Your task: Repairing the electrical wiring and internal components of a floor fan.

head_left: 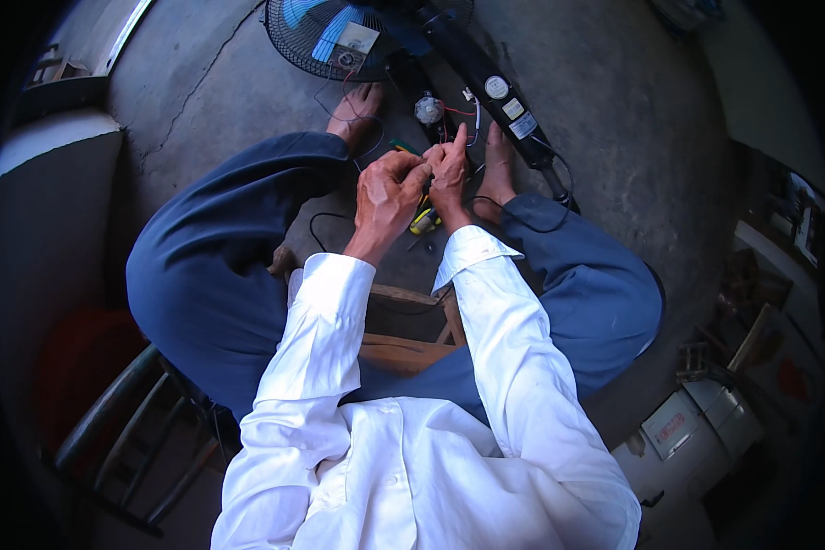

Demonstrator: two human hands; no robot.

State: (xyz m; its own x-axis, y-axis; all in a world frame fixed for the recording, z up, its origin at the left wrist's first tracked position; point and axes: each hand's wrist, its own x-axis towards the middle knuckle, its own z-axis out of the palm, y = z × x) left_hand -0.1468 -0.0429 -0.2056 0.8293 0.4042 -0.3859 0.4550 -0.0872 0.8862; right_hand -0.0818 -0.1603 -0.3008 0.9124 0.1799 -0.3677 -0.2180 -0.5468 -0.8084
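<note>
My left hand (pixel 390 192) and my right hand (pixel 447 174) meet between my feet, fingertips pinched together on something small, hidden by the fingers. My right index finger points away from me. Just beyond them lies an open black housing (pixel 408 78) with a round silver part (pixel 428 110) and red and white wires (pixel 461 111). A long black column (pixel 486 78) with labels slants beside it. A yellow and black tool (pixel 423 220) is under my hands, and a thin green item (pixel 401 146) shows behind my left hand.
A fan cage (pixel 298 37) with blue blades lies at the top, a small wired panel (pixel 354 44) on it. A wooden stool frame (pixel 403 353) is between my legs, a chair (pixel 128 440) at lower left, boxes (pixel 697 417) at lower right, cracked concrete floor (pixel 183 82) around.
</note>
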